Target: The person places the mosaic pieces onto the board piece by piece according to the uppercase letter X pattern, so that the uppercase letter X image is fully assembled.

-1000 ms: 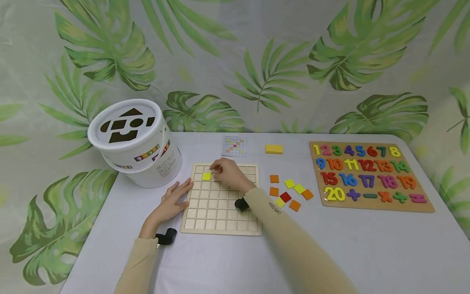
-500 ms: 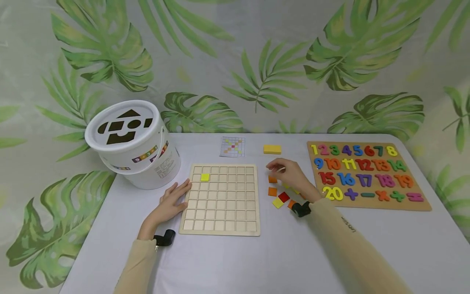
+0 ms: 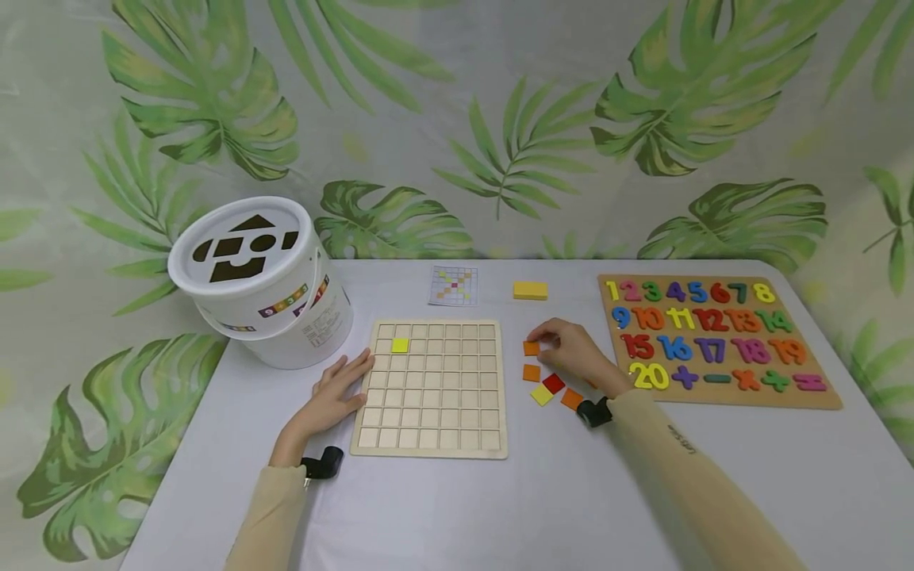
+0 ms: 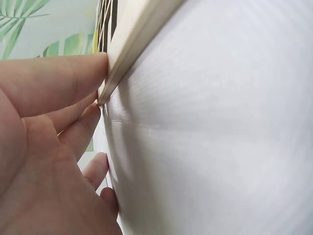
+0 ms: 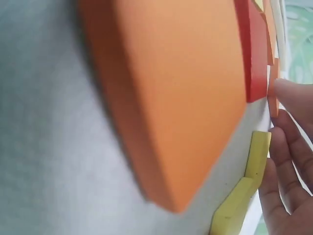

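At the centre of the head view a wooden grid board (image 3: 430, 388) lies flat on the grey table (image 3: 500, 507), with one yellow tile (image 3: 400, 345) seated in a cell near its upper left corner. The left hand (image 3: 332, 396) rests on the table with fingers spread and straight, their tips against the board's left edge; the left wrist view shows the same fingers (image 4: 58, 83) pressed to the board's rim. Right of the board is a loose cluster of tiles: two orange ones (image 3: 531, 372) stacked in a column, a red one (image 3: 553, 384), a yellow one (image 3: 541, 394) and another orange one (image 3: 572, 399) lower down. The right hand (image 3: 574, 357) lies over the cluster's right part and hides some tiles; its fingertips pinch the upper orange tile (image 3: 531, 347). In the right wrist view an orange tile fills the frame, blurred.

Half a second ago the right hand hovered slightly higher above that orange tile; a second ago it was over the board beside the yellow tile. The left hand and the board have not shifted.

In the upper left a white bucket (image 3: 264, 285) stands tilted, its lid cut with shape holes; its contents cannot be seen. Above the board lie a small pattern card (image 3: 454, 285) and a yellow block (image 3: 530, 290). At the right, a number puzzle (image 3: 714, 341) holds coloured numerals in its tray.
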A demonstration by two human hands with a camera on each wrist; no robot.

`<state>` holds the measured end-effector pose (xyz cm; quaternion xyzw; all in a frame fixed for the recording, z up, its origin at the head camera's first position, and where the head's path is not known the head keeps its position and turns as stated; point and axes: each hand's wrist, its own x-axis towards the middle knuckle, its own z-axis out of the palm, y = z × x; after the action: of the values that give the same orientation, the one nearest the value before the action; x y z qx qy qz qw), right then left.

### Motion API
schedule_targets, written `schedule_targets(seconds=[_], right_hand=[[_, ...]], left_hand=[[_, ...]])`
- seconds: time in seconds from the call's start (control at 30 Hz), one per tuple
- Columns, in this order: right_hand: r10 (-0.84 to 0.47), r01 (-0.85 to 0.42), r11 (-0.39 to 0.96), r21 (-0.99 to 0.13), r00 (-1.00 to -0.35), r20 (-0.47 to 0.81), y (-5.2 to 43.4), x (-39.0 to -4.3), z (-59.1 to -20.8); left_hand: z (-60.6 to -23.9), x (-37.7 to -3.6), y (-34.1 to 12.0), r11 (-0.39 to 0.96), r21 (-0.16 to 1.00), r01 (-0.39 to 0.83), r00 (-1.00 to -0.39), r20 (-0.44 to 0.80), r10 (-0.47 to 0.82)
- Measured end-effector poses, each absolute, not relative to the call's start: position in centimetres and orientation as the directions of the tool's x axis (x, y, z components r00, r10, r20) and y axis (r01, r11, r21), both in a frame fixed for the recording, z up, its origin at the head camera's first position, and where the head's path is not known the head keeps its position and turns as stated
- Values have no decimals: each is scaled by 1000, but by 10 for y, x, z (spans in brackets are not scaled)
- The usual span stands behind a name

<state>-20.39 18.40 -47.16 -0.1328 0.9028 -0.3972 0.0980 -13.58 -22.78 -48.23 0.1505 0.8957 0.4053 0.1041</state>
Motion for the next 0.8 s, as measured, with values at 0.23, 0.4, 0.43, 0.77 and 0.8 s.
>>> schedule_targets(seconds=[0.23, 0.4, 0.43, 0.77, 0.8], right_hand=[[-334, -216, 681, -700, -942, -34, 181, -206, -472], [-320, -193, 655, -730, -947, -36, 170, -209, -465], [-323, -192, 642, -742, -946, -35, 167, -209, -464], [-422, -279, 562, -778, -907, 21, 118, -215, -461], [-429, -288, 564, -774, -903, 22, 114, -216, -462]], left_hand=[[-481, -135, -227, 624, 759, 188, -933, -61, 356], [-481, -135, -227, 625, 758, 184, -933, -65, 354], [-481, -135, -228, 625, 759, 183, -934, -65, 352], [-482, -135, -228, 628, 753, 198, -932, -55, 359], [-482, -135, -228, 628, 752, 200, -932, -53, 359]])
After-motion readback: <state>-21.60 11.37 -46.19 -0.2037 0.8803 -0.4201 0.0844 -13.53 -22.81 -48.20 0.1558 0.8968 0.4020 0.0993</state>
